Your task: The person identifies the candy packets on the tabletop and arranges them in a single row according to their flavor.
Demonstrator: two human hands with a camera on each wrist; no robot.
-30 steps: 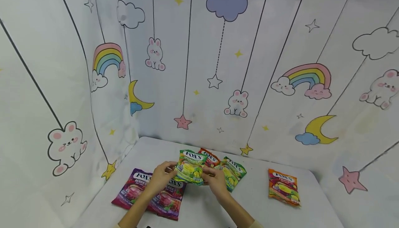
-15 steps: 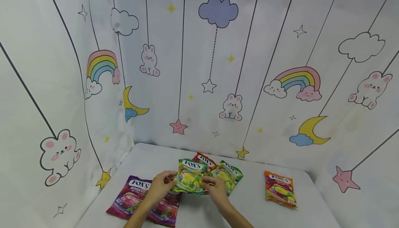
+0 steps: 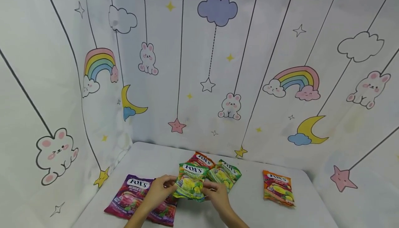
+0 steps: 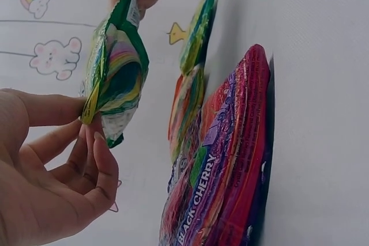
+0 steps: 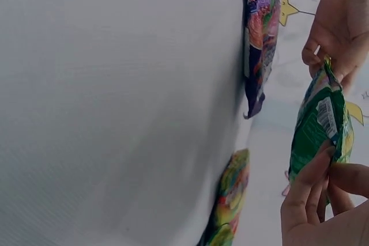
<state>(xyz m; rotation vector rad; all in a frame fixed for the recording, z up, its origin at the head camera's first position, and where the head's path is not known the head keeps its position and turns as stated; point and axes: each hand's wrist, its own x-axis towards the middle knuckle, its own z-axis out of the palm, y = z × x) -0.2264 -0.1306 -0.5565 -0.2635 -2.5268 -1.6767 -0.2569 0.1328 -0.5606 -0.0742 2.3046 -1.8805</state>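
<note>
A green candy bag (image 3: 191, 183) with a FOX'S label is held up over the table, its printed front facing the head camera. My left hand (image 3: 160, 190) pinches its left edge between thumb and fingertips; the left wrist view shows the bag (image 4: 121, 64) above the table. Its opposite edge is pinched by my right hand (image 3: 218, 196), and a barcode on the back (image 5: 327, 116) shows in the right wrist view. Behind it lie a red-orange candy bag (image 3: 202, 158) and a second green candy bag (image 3: 229, 175), partly overlapped.
Two purple berry candy bags lie side by side at the left, one whole (image 3: 129, 195) and one half hidden (image 3: 163, 213) by my left arm. An orange fruit candy bag (image 3: 278, 188) lies alone at the right. A white wall (image 3: 199, 117) with cartoon drawings stands behind the table.
The held green bag has come a little nearer to me and lower, so more of the red-orange bag behind it shows. The head view has shifted slightly. Both hands keep their pinch.
</note>
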